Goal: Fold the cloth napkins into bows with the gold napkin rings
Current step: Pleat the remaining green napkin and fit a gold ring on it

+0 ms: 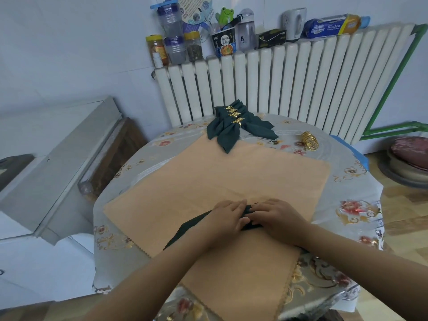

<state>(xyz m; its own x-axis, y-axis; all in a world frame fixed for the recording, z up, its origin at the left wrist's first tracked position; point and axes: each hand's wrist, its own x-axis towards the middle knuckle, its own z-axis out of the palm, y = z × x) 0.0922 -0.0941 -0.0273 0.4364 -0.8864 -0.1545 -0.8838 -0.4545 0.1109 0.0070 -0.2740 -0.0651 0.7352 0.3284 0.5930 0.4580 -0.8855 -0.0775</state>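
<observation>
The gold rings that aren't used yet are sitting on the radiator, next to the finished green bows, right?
Not quite. The head view shows the spare gold rings lying on the table, not on the radiator. They do sit beside the finished green bows.

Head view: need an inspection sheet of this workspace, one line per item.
Surface: round table under a floral cover, with a peach cloth spread over its middle.
Job's things: dark green napkin folded into a strip on the peach cloth; finished bows with gold rings stacked at the far edge; spare gold rings on the far right of the table.
Clutter: nothing seen on the table beyond the job's things.
Hands: left hand and right hand both lie on the napkin's middle, fingers curled onto it.
Cables: nothing seen.
Surroundings: white radiator behind the table, jars and bottles on its top.
</observation>
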